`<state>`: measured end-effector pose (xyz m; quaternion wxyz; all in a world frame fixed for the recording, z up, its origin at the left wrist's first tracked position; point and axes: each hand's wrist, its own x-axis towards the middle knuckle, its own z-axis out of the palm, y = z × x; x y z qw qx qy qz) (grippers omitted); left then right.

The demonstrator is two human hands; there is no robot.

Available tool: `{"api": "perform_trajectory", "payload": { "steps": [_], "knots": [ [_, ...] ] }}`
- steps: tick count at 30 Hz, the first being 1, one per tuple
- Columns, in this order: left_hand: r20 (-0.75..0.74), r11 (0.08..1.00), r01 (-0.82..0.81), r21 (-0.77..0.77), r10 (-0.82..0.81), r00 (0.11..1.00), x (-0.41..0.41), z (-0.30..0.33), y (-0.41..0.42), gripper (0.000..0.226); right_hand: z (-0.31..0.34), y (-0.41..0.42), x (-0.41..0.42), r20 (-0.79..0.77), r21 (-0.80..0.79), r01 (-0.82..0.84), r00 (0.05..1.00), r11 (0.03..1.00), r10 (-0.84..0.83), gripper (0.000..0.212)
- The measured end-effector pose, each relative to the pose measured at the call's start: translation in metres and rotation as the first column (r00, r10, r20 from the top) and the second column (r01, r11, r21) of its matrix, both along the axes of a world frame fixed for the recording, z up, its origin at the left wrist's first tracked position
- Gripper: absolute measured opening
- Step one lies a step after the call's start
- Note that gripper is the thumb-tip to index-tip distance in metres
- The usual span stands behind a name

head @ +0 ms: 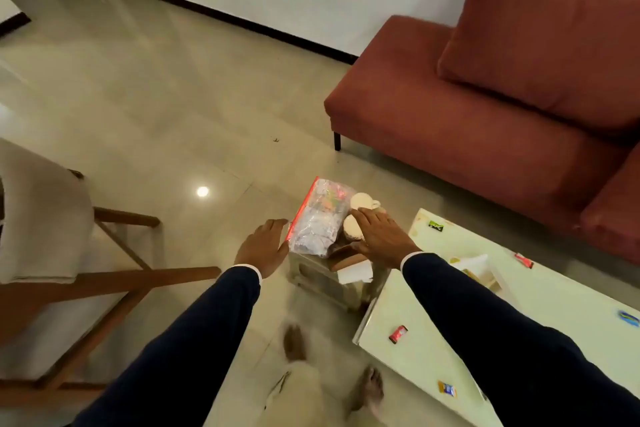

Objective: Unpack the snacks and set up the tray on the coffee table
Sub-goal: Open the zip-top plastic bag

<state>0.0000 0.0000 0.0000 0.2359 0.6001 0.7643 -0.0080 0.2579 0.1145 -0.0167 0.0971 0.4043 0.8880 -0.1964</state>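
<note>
Beside the surface's point(519, 308) far-left corner, both open, empty hands are closing on the box point(322, 274), left hand point(261, 246) at the snack bag's point(317, 218) edge, right hand point(381, 236) flat over the cups point(360, 201); gripping the box's sides low should be keeping the load level.

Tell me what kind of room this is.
Most likely a home living room: a red sofa stands against the wall, a low white coffee table with scattered snack packets sits before it, and a wooden chair stands on the tiled floor.

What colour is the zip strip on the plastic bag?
Red-orange, running along the edge of the clear plastic bag, seen in the head view.
</note>
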Motion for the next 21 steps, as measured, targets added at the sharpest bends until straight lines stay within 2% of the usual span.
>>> {"api": "perform_trajectory", "payload": {
  "steps": [4,7,10,15,16,18,20,21],
  "knots": [
    [-0.037,0.994,0.065,-0.091,-0.068,0.997,-0.029,-0.035,0.042,0.05,-0.026,0.022,-0.033,-0.007,-0.135,0.116,0.993,0.984,-0.118,0.075],
    [0.005,0.979,0.098,-0.18,-0.099,0.995,-0.056,-0.075,0.079,0.05,-0.055,0.038,-0.065,0.007,-0.248,0.22,0.974,0.943,-0.226,0.076],
    [0.089,0.948,0.066,-0.311,-0.04,0.995,-0.079,-0.114,0.108,0.051,-0.085,0.049,-0.094,0.056,-0.383,0.325,0.943,0.865,-0.329,0.078],
    [0.051,0.882,0.127,-0.453,-0.117,0.992,-0.103,-0.189,0.132,0.059,-0.137,0.055,-0.136,0.117,-0.489,0.452,0.882,0.746,-0.457,0.078],
    [0.088,0.876,0.108,-0.47,-0.075,0.993,-0.107,-0.202,0.134,0.062,-0.148,0.056,-0.141,0.129,-0.506,0.463,0.875,0.727,-0.467,0.079],
    [0.234,0.855,0.014,-0.518,0.126,0.964,-0.11,-0.218,0.139,0.069,-0.165,0.055,-0.149,0.156,-0.531,0.493,0.857,0.69,-0.492,0.081],
    [0.381,0.81,-0.088,-0.58,0.366,0.849,-0.111,-0.227,0.143,0.075,-0.172,0.058,-0.156,0.178,-0.56,0.531,0.827,0.636,-0.533,0.083],
    [0.408,0.785,-0.126,-0.607,0.444,0.798,-0.111,-0.23,0.144,0.076,-0.177,0.06,-0.159,0.181,-0.569,0.542,0.816,0.619,-0.548,0.084]
  ]
}}
